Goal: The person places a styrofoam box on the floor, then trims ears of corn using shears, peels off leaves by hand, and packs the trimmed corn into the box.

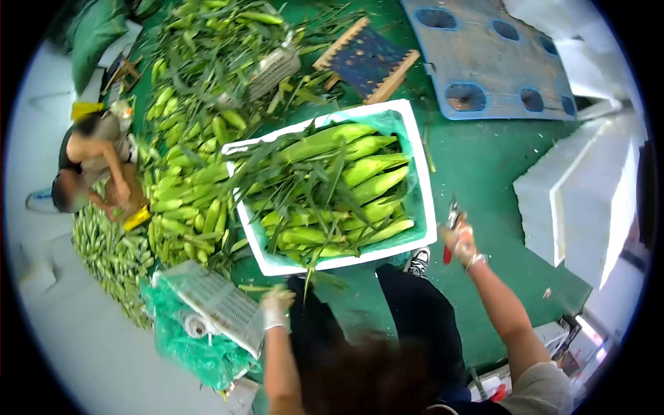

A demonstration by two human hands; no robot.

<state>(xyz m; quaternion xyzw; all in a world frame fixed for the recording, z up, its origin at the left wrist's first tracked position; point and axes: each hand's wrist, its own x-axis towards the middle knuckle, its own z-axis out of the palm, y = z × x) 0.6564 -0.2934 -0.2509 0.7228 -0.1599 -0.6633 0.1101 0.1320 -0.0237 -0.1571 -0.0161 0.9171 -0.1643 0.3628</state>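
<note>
A white foam box (427, 200) lined with green plastic holds many ears of corn in green husks (377, 185), with loose long leaves lying over their left side. To the right of the box, my gloved right hand (461, 242) is closed round red-handled pruning shears (453, 220), their blades pointing away from me. My gloved left hand (278, 302) is below the box's near left corner, beside a leaf tip (254, 288); its fingers are blurred, and whether they grip anything is unclear.
Husked corn and leaves (200, 187) pile up left of the box, where another person (97, 155) sits. A low stool (366, 61) and a blue-grey pallet (494, 62) lie beyond. Green plastic bags (173, 325) are at the lower left, white foam boxes (588, 194) at right.
</note>
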